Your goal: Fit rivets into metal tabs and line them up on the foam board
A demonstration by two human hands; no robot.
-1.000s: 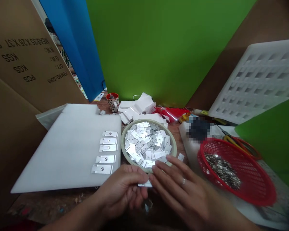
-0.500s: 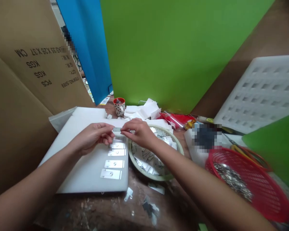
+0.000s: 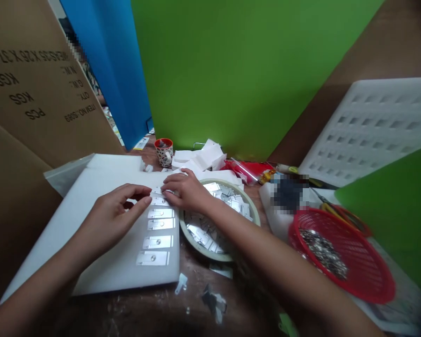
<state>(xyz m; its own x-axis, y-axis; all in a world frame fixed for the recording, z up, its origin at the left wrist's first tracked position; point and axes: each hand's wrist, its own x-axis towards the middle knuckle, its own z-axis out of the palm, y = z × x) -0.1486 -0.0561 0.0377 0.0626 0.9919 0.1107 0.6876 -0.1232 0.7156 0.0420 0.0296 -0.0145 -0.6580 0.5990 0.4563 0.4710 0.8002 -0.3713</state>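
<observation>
My left hand (image 3: 121, 210) hovers over the left ends of a row of small flat silver-white plates on a white foam slab (image 3: 108, 175). Its thumb and forefinger are apart, with nothing seen between them. The fingers of my right hand (image 3: 184, 189) are bent around the right end of the farthest plate (image 3: 156, 190), which they partly cover. Nearer me lie several more plates (image 3: 158, 242), spaced along the slab's right edge, some with a round mark in the middle. Beneath my right forearm, a round pale tub (image 3: 203, 254) holds many similar loose pieces.
A red basket (image 3: 375, 285) with small shiny metal parts stands at right, beside orange-handled scissors (image 3: 347, 217). A patterned mug (image 3: 163, 154) and white papers (image 3: 206, 157) are at the back. Cardboard (image 3: 31, 93) and a green panel (image 3: 249, 75) wall the space. Scraps (image 3: 215, 304) lie in front.
The plate held between both hands has come down at the far end of the row. My left hand has let go and drawn back slightly. The view has shifted right.
</observation>
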